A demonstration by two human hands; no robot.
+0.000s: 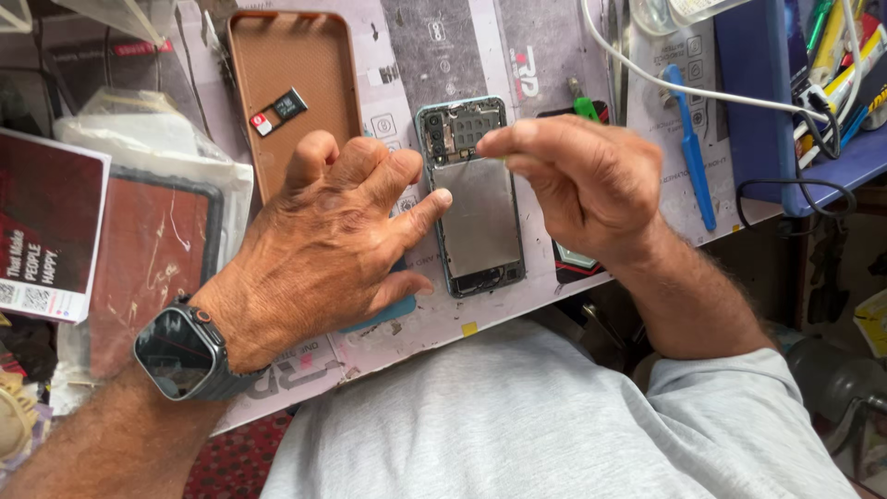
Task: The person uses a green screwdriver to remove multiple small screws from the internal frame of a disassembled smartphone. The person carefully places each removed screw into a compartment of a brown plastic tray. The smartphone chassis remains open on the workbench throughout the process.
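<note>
An opened phone (473, 222) with its back cover off lies on the grey work mat (517, 55), its circuit board and metal shield exposed. My left hand (323, 249) rests flat beside it, a fingertip touching the phone's left edge. A dark smartwatch (180, 353) sits on that wrist. My right hand (582, 180) hovers over the phone's upper right, thumb and forefinger pinched on a thin tool whose tip meets the phone's top; most of the tool is hidden.
A brown phone case (294, 83) lies at the upper left with a small card tray (279, 111) on it. A blue plastic pry tool (693, 157) and white cable (647, 74) lie right. A blue tray (758, 102) holds cables; booklets sit left.
</note>
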